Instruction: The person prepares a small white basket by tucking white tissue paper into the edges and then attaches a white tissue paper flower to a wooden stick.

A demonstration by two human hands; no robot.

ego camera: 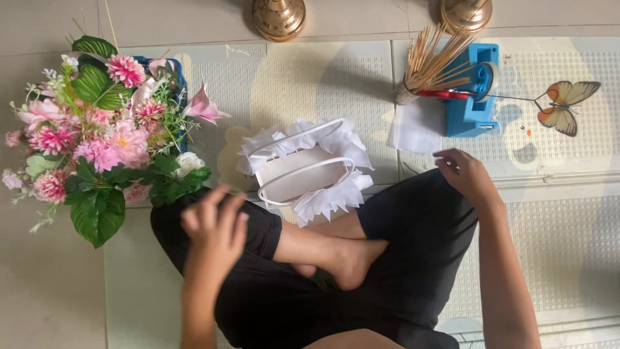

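Sitting cross-legged on the floor mat (310,77) here, and both my hands are empty. My left hand (215,226) hovers over my left knee with the fingers loosely curled, not gripping anything, just beside the big pile of pink fake flowers (97,136) with their green leaves, which sits in a blue basket (177,81) on my left. My right hand (466,176) is out over my right knee, fingers relaxed and half open, also holding nothing; the closest thing to it is the small white sheet (416,128) lying on the mat. Right in front of my shins is the white basket (303,169) with two handles and frilly white trim, upright and open on top. Further out on the right there's a blue tape dispenser (475,90) with a bundle of thin wooden sticks (436,58) leaning against it and something red-handled (442,94) between them, can't tell exactly what. A butterfly decoration on a wire (565,105) lies beside the dispenser, and two brass bases (279,18) stand at the far edge.
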